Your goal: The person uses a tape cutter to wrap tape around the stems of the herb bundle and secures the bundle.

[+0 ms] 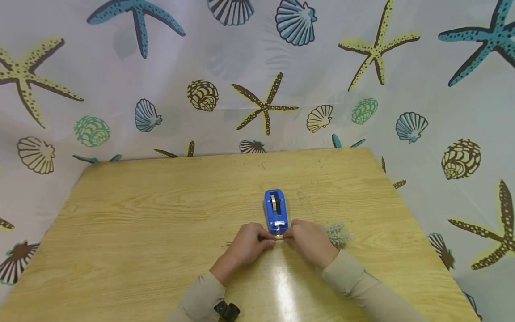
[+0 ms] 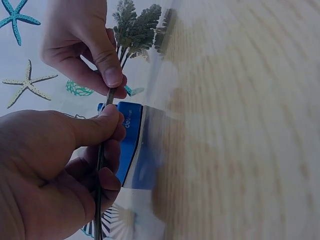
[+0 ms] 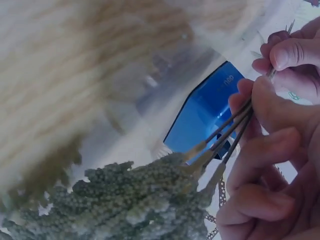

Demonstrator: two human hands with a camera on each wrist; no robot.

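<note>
A small bunch of thin dark stems with bumpy grey-green heads (image 3: 130,200) lies crosswise between my two hands. My left hand (image 1: 246,243) pinches the stems (image 2: 99,195) between thumb and fingers, their bare ends sticking out past it to the left. Close beside it, my right hand (image 1: 310,241) pinches the same stems nearer the heads, which spread out to its right. Just beyond the fingertips stands a blue tape dispenser (image 1: 276,212), its front end towards me. A pale, shiny bit shows on the stems between the hands; whether it is tape, I cannot tell.
The wooden tabletop (image 1: 161,210) spreads around the hands, with its far edge against a white curtain (image 1: 169,80) printed with starfish and shells. A small black object (image 1: 227,311) sits by the left sleeve.
</note>
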